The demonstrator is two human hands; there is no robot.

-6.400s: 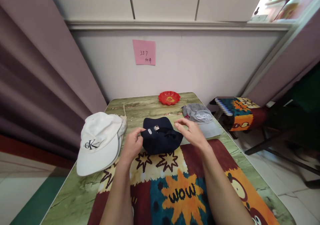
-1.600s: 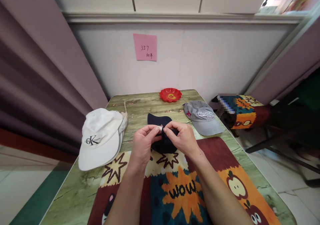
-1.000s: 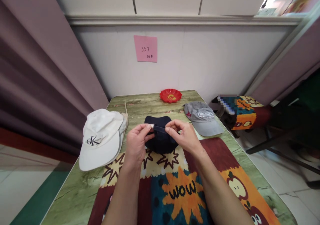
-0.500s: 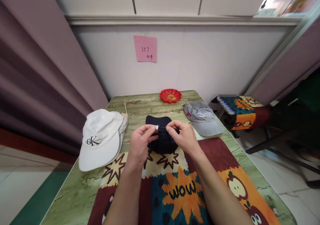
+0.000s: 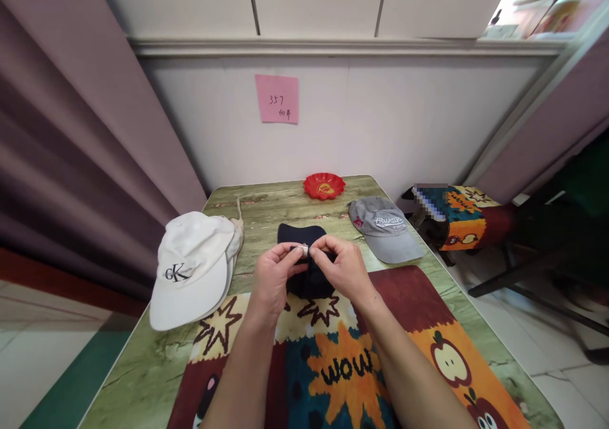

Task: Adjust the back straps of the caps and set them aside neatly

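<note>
In close with both hands, over the middle of the desk (image 5: pixel 128 365)! Pinching a small metal buckle (image 5: pixel 304 250) in the grip of the left hand (image 5: pixel 276 273), between thumb and finger; nipping the dark strap (image 5: pixel 311 259) right beside it with the right hand (image 5: pixel 343 267). All on the navy cap (image 5: pixel 309 284), at the far edge of the patterned mat (image 5: pixel 404 305), with its brim (image 5: pixel 299 233) toward the wall (image 5: pixel 394 124). Off to the left, a white cap (image 5: pixel 190 277); across to the right, a grey cap (image 5: pixel 383 228) with white lettering. Up at the back, a red dish (image 5: pixel 324 186).
</note>
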